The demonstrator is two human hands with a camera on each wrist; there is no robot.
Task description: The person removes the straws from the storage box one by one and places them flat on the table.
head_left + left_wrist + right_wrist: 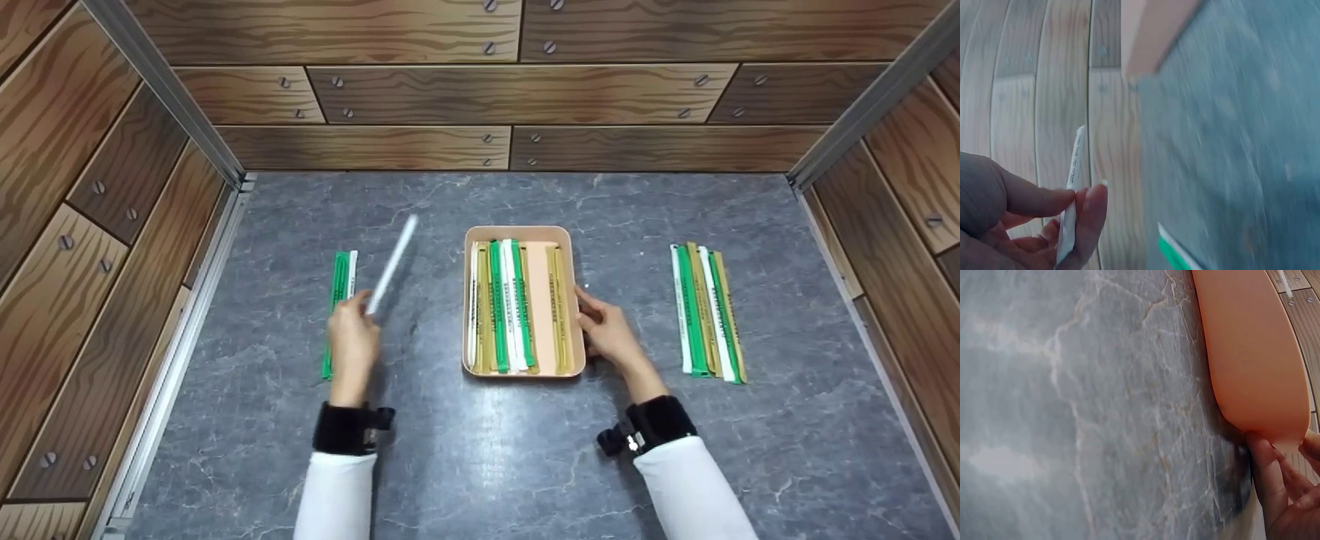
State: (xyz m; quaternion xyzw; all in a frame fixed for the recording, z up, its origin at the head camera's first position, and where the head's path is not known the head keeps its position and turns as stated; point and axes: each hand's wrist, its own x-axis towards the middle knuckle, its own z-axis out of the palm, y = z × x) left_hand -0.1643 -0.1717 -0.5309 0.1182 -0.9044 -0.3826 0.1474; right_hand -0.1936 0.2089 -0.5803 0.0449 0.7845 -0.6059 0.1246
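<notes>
The fingers (1094, 214) of the left hand (354, 341) pinch a thin white stick (391, 266) tightly between the thumb and the fingertips. The stick is up above the gray table (420, 450), leaning away and to the right, between a small pile on the left and the pink tray (541, 300). The right hand (613, 334) has its fingers fairly straight and a little apart, and they touch the outside of the tray's right wall. Inside the tray, white, gold and green sticks (504, 307) lie side by side in the left part. Gold sticks (559, 307) lie near the right wall, and the pink bottom shows between. The left pile (340, 274) has green and white in it, and the left hand covers part of it. On the far right, a bigger pile (705, 315) has white, green and gold sticks lying close together.
</notes>
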